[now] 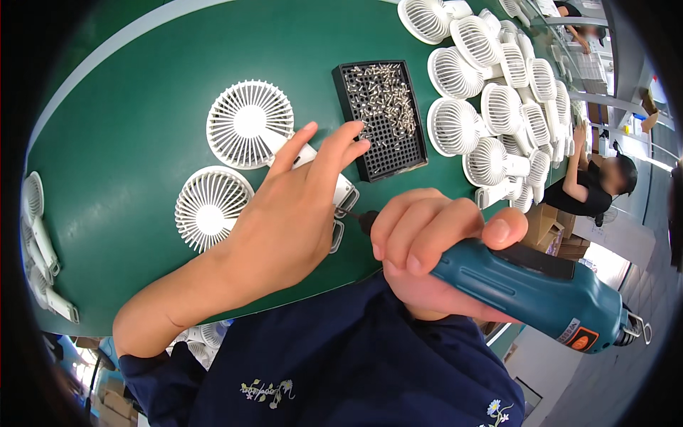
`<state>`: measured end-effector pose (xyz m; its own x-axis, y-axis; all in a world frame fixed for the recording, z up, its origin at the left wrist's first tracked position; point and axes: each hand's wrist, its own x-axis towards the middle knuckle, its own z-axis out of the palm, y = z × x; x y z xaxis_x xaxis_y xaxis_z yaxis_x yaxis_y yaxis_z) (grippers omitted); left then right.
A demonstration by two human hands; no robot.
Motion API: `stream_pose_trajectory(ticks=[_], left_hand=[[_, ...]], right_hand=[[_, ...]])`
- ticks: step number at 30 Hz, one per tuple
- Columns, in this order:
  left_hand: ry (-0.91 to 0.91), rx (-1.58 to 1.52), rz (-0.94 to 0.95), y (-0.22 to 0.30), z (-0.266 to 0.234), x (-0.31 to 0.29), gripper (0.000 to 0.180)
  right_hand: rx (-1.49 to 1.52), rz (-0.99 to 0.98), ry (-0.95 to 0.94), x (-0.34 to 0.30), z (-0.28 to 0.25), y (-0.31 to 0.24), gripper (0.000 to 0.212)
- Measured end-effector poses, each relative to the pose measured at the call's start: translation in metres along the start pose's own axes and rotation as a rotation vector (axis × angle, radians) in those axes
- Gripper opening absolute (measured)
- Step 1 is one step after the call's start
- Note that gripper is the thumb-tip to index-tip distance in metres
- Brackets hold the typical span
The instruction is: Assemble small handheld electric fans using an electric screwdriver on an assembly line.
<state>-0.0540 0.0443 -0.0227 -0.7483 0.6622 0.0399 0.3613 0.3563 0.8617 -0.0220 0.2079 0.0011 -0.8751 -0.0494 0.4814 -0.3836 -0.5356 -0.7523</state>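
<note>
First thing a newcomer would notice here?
The teal power screwdriver in the right hand, lower right of centre. Then the heap of white handheld fans at upper right and, left of it, the black tray of small metal screws.

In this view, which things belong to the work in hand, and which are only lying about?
In use, it seems:
teal electric screwdriver, in the right hand
two white fans, partly under the left hand
black tray of screws

Apparently lying about:
white fans piled at the right
white fans at the left edge
cardboard box at the right
</note>
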Motion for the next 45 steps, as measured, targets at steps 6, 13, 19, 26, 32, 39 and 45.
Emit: stream_pose_trajectory(ticks=[6,13,19,26,32,39,45], left_hand=[[0.005,-0.005,0.000,-0.001,-0.001,-0.001,0.072],[0.036,0.012,0.037,-0.002,0.002,0.000,0.073],[0.079,0.055,0.081,-0.002,0.002,0.000,0.072],[0.096,0.070,0.045,-0.003,0.006,0.000,0.071],[0.130,0.114,0.048,-0.002,0.005,0.003,0.067],[0.147,0.220,0.057,-0.002,0.008,0.003,0.046],[0.154,0.216,0.124,-0.003,0.009,0.001,0.029]], right_hand=[[0.021,-0.014,0.034,-0.004,0.000,0.011,0.032],[-0.046,-0.064,-0.063,-0.002,-0.004,0.015,0.027],[-0.047,-0.229,0.138,-0.001,-0.003,0.000,0.060],[-0.081,-0.262,0.100,0.014,-0.056,0.009,0.091],[-0.053,-0.232,0.156,0.014,-0.048,0.014,0.093],[-0.026,-0.233,0.133,0.011,-0.038,-0.002,0.087],[0.063,-0.136,0.146,0.013,-0.023,-0.015,0.080]])
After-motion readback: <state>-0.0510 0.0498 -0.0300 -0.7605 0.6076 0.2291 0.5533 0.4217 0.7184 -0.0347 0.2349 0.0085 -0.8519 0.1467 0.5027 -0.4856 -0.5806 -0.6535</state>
